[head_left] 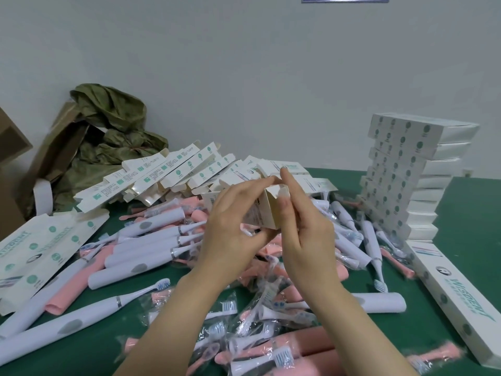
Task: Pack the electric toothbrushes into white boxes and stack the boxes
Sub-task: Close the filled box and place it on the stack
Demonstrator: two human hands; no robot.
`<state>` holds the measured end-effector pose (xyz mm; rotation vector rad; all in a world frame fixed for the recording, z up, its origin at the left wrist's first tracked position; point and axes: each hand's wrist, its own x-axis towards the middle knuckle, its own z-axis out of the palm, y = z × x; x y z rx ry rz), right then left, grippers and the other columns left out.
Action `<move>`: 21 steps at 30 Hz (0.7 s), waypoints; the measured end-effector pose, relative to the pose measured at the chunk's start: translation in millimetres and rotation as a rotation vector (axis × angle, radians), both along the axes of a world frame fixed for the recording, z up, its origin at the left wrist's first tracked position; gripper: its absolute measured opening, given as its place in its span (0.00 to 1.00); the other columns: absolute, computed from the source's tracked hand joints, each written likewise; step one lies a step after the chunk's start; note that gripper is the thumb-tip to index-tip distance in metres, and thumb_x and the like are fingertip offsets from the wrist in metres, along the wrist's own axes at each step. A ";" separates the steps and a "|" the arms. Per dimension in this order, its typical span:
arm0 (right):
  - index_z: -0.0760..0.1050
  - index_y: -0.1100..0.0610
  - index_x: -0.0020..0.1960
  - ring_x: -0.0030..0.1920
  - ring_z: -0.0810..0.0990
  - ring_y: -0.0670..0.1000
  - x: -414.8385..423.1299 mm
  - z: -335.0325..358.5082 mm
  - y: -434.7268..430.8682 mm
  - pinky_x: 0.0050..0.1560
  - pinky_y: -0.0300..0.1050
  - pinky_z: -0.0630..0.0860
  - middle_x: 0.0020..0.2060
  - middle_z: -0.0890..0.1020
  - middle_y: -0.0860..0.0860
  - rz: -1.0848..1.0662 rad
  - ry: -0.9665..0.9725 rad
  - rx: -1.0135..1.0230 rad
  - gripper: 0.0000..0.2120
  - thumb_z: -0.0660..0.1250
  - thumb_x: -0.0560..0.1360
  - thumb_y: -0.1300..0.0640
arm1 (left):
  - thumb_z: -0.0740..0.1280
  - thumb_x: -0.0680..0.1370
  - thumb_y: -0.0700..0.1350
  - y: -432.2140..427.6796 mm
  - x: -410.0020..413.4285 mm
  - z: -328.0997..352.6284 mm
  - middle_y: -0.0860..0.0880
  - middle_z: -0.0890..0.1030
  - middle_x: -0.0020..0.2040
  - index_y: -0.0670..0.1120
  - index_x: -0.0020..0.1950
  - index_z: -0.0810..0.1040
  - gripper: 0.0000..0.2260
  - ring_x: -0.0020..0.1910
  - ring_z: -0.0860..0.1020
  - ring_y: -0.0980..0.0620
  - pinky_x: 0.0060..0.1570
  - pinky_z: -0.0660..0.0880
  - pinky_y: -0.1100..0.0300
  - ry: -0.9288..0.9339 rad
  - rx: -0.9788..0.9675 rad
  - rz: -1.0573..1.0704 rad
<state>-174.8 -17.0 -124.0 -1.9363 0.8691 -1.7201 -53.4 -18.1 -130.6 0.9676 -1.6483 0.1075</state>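
Both hands hold one white box [267,210] above the middle of the green table [466,213]. My left hand [233,229] grips its lower end, with a wrapped brush head pinched under the fingers. My right hand [301,226] pinches the open end flap at the top. White and pink electric toothbrushes [151,240] lie in a heap below. A tall stack of closed white boxes [401,180] stands at the right, and one closed box [458,294] lies flat near it.
Flat unfolded boxes [168,172] lean in a row at the back. More flat ones [35,251] lie at the left. Bagged brush heads [260,316] cover the near table. A green bag [108,126] and brown cardboard cartons [51,156] sit at the back left by the wall.
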 end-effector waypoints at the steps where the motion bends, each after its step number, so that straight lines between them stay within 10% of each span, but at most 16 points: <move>1: 0.59 0.44 0.70 0.61 0.74 0.42 0.2 -1.0 -0.2 0.57 0.27 0.68 0.62 0.79 0.53 -0.035 0.022 -0.038 0.19 0.55 0.80 0.46 | 0.65 0.67 0.52 -0.4 -1.1 -0.2 0.71 0.70 0.60 0.62 0.67 0.68 0.28 0.61 0.69 0.65 0.51 0.75 0.57 -0.008 -0.015 0.006; 6: 0.56 0.51 0.71 0.65 0.63 0.33 1.1 -0.4 -5.8 0.61 0.20 0.58 0.66 0.68 0.44 -0.093 0.118 -0.159 0.21 0.51 0.80 0.49 | 0.66 0.68 0.51 -2.7 -4.4 1.9 0.69 0.70 0.57 0.60 0.68 0.67 0.28 0.60 0.66 0.70 0.59 0.69 0.68 -0.014 -0.027 0.037; 13: 0.60 0.70 0.71 0.65 0.65 0.52 5.5 -1.5 -2.8 0.65 0.26 0.57 0.66 0.71 0.66 -0.216 0.253 -0.288 0.28 0.44 0.82 0.49 | 0.66 0.69 0.46 0.7 -9.6 0.2 0.67 0.69 0.59 0.57 0.66 0.69 0.26 0.60 0.68 0.67 0.60 0.69 0.67 0.013 -0.078 0.018; 21: 0.41 0.60 0.73 0.73 0.49 0.44 12.6 -2.4 -3.2 0.70 0.28 0.44 0.73 0.50 0.53 -0.158 0.404 -0.232 0.33 0.42 0.78 0.39 | 0.57 0.71 0.40 4.6 -9.4 3.7 0.64 0.74 0.59 0.55 0.64 0.74 0.23 0.59 0.70 0.64 0.61 0.63 0.73 0.095 -0.090 0.022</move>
